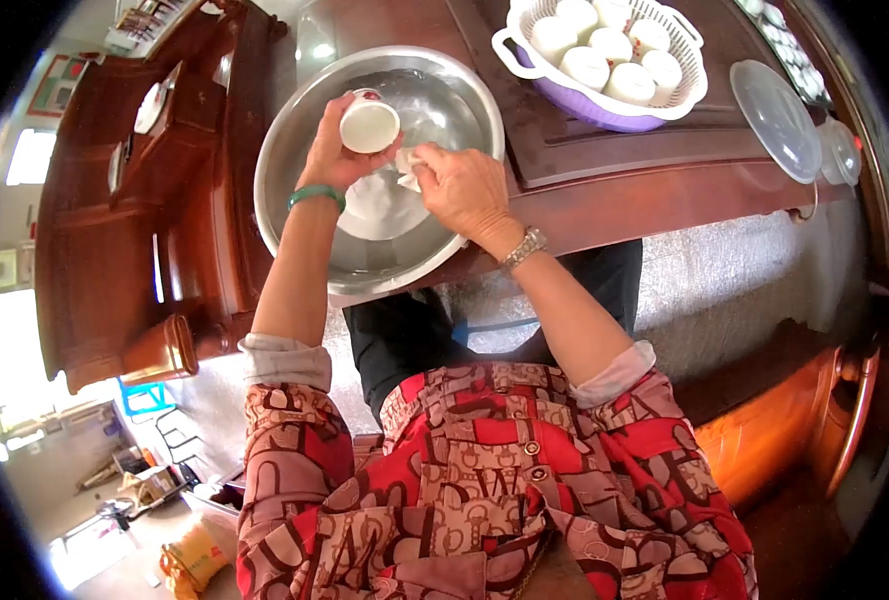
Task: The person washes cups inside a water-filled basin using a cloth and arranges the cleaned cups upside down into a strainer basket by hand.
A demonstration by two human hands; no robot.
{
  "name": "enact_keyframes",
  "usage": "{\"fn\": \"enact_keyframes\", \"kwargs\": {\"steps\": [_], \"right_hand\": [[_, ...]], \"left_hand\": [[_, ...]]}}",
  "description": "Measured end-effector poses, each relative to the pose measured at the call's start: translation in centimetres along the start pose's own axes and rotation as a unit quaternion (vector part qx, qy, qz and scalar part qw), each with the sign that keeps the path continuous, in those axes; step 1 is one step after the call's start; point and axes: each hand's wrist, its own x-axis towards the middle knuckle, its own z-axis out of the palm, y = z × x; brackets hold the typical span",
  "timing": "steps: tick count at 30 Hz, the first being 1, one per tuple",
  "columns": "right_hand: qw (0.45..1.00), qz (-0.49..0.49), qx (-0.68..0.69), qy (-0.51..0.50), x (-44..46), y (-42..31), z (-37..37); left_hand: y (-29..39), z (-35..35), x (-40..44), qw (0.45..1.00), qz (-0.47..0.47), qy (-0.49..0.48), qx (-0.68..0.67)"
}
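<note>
A small white cup [370,128] with a red mark on its side is held in my left hand [333,150], its mouth tilted toward me. My right hand [465,195] pinches a crumpled white cloth [409,170] just to the right of the cup. Both hands are above a wide steel basin [273,170] that holds water. Something pale lies in the water below my hands; I cannot make out what it is.
Several white cups stand in a white strainer basket [518,62] set in a purple basin [605,118]. Clear lids [777,120] lie at the right of the dark wooden table [605,205]. A wooden bench [765,440] stands at right.
</note>
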Motion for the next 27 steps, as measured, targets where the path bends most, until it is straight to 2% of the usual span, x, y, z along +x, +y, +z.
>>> {"fn": "enact_keyframes", "kwargs": {"steps": [2,6,20,23,25,26,27], "right_hand": [[1.0,0.002,-0.012,-0.013,-0.1,-0.4,-0.3],[0.999,0.002,-0.042,-0.017,0.0,-0.6,-0.2],[0.999,-0.013,-0.051,-0.006,-0.1,-0.3,0.3],[1.0,0.009,-0.021,-0.016,0.0,0.1,0.2],[0.993,0.026,0.115,-0.017,0.3,0.4,0.0],[0.993,0.023,0.113,-0.016,0.3,0.3,-0.1],[0.978,0.046,0.203,-0.007,0.3,-0.5,-0.8]], "left_hand": [[-0.4,0.0,-1.2,0.988,-0.028,-0.022,-0.148],[-1.2,-1.7,-1.4,0.968,-0.034,-0.027,-0.247],[-4.1,-4.6,-2.4,0.956,0.031,-0.035,-0.288],[-4.4,-5.2,-2.0,0.961,0.003,-0.028,-0.274],[-4.5,-4.9,-2.5,0.971,0.017,-0.019,-0.236],[-4.4,-4.6,-2.6,0.98,0.03,-0.013,-0.197],[-4.5,-4.8,-2.0,0.979,0.014,-0.011,-0.203]]}}
